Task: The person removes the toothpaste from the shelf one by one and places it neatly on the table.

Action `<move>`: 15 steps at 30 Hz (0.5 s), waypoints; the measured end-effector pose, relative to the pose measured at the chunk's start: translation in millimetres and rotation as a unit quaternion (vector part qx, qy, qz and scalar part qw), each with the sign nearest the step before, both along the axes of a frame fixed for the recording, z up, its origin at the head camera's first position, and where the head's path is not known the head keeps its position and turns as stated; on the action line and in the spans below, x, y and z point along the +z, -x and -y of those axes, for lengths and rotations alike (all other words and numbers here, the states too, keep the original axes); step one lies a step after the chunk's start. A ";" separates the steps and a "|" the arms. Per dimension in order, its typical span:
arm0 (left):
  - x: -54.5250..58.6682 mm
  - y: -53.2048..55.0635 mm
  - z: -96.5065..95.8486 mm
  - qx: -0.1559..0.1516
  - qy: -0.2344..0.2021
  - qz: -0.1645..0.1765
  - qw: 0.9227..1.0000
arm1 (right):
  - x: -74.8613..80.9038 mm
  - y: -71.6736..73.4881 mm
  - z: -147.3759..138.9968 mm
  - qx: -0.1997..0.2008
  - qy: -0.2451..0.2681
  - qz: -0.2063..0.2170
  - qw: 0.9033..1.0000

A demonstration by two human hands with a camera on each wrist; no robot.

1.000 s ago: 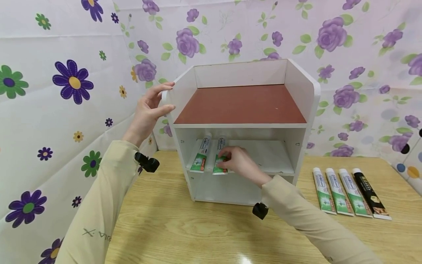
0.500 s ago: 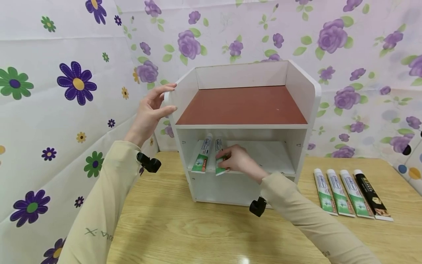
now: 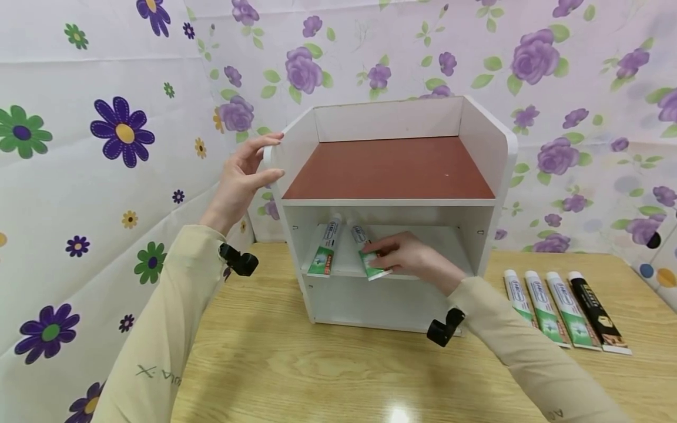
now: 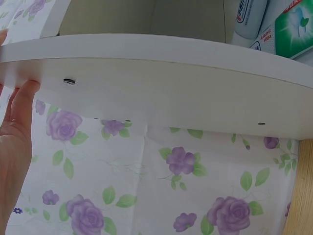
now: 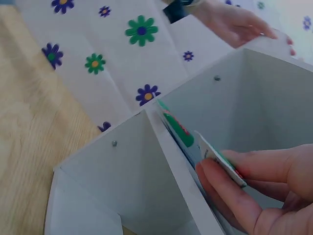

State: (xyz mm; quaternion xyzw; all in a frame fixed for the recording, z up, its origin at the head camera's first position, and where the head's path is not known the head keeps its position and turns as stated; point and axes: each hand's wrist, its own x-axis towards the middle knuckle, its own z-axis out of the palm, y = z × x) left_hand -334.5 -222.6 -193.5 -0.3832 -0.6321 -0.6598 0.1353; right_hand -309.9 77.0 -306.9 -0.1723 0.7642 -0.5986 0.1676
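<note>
My right hand (image 3: 409,255) pinches the flat crimped end of a white and green toothpaste tube (image 3: 359,235) on the middle shelf of a small white cabinet (image 3: 388,201). That tube slants, its cap end to the back left. In the right wrist view, thumb and fingers are on either side of the tube's end (image 5: 220,161). A second toothpaste tube (image 3: 325,244) lies to its left on the same shelf. My left hand (image 3: 240,179) holds the upper edge of the cabinet's left side panel (image 4: 171,49), thumb and fingers spread around it.
On the wooden table (image 3: 296,376), right of the cabinet, lie several more tubes side by side, among them a black toothpaste tube (image 3: 597,311). The cabinet has a brown top (image 3: 391,167) with raised sides. Flowered cloth (image 3: 370,53) hangs behind and at the left.
My right hand has moved to the right, swinging the pinched tube's flat end rightward, so the tube went from nearly straight to slanted. The left hand keeps its place on the panel.
</note>
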 end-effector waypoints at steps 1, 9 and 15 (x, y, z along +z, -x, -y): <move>0.2 0.1 -0.4 -0.001 0.000 0.002 1.000 | -0.7 -0.6 -3.6 0.006 0.003 0.000 1.000; -0.6 -0.1 -0.5 -0.001 0.001 0.010 1.000 | -6.5 -12.3 -30.1 0.051 0.018 0.016 0.998; -0.2 -0.3 -0.2 -0.001 -0.002 0.006 1.000 | -12.4 -20.4 -47.6 0.087 0.002 -0.004 0.996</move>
